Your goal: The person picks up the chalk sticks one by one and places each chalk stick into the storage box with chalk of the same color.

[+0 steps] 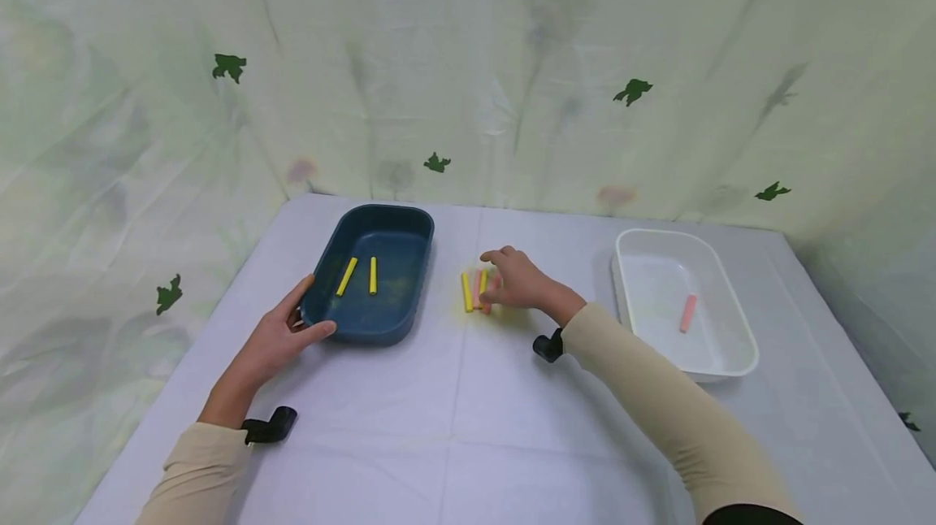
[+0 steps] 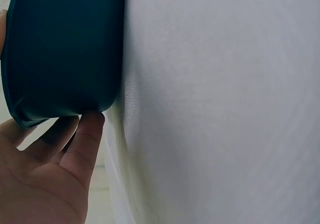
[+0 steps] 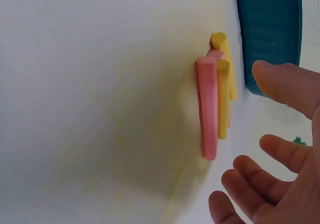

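My left hand [image 1: 270, 344] grips the near left corner of a dark blue tray [image 1: 395, 226], thumb on one side and fingers on the other. In the left wrist view, fingertips press against the tray's outer wall [image 2: 65, 59]. Two yellow chalk sticks [image 1: 373, 275] lie in it. Just over a small group of chalk on the table hovers my right hand [image 1: 521, 281], fingers spread and nothing held. That group has two yellow sticks [image 1: 466, 292] and two pink ones [image 3: 207, 109], side by side, partly hidden by the hand in the head view.
At the right stands a white tray [image 1: 658, 338] with one pink chalk stick [image 1: 688, 313] inside. A white cloth [image 1: 409, 460] covers the table, with yellow dust around the chalk. A leaf-patterned curtain [image 1: 497, 62] hangs behind the table.
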`<state>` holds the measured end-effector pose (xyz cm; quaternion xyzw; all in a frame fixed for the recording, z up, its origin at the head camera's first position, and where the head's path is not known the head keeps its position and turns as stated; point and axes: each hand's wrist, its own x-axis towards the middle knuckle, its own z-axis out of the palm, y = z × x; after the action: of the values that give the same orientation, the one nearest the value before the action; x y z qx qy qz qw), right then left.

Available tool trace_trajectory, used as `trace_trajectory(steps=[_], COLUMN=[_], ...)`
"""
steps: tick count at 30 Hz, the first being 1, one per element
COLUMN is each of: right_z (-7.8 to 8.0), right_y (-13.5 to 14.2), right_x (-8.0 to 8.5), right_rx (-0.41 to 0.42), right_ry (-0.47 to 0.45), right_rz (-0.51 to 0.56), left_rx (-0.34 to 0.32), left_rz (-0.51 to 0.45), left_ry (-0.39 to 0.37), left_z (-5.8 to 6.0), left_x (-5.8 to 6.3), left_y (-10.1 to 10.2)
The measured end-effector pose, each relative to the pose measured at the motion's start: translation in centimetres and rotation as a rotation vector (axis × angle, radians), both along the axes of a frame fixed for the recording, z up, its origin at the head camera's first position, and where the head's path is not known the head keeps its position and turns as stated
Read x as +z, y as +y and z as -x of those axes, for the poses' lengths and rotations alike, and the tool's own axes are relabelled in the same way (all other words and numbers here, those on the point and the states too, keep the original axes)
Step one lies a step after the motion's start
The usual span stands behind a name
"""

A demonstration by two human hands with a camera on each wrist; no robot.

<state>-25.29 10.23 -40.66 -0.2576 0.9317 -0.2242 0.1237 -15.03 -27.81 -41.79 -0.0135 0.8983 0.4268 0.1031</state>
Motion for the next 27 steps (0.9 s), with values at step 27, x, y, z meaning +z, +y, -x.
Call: trace_trajectory(steps=[27], right_z=[1.3], right_y=[-0.9], right_x=[-1.4], right_rx=[-0.084], right_ry=[-0.091], right_rz=[-0.074], left_rx=[-0.016], left_rz=[0.016], left_ry=[0.005], left_z=[0.1], left_x=[-0.2], left_y=[-0.2])
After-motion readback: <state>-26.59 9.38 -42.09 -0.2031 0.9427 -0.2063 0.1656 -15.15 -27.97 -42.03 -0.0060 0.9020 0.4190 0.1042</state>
